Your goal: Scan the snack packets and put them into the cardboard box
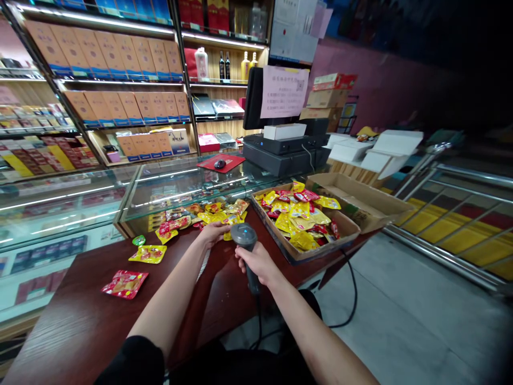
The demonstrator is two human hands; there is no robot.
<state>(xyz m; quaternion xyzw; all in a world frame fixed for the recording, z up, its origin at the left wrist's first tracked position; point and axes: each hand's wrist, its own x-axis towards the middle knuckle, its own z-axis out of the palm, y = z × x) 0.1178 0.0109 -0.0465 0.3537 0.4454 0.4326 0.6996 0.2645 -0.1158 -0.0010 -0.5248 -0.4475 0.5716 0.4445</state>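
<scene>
My right hand (256,262) is wrapped round the handle of a dark barcode scanner (244,233), its head upright over the table. Just left of the scanner, my left hand (214,235) reaches to the near edge of a pile of yellow and red snack packets (216,215); its fingertips are close together at a yellow packet partly hidden behind the scanner. Apart from the pile, a yellow packet (148,254), a red packet (125,284) and a small green packet (138,240) lie on the left of the brown table (86,299).
An open carton (280,243) of packets stands right of the hands, with another open carton (385,209) behind it. Beyond are a glass counter (168,184), a monitor (253,99) and a mouse (219,164). The scanner's cable (258,321) hangs past the table edge.
</scene>
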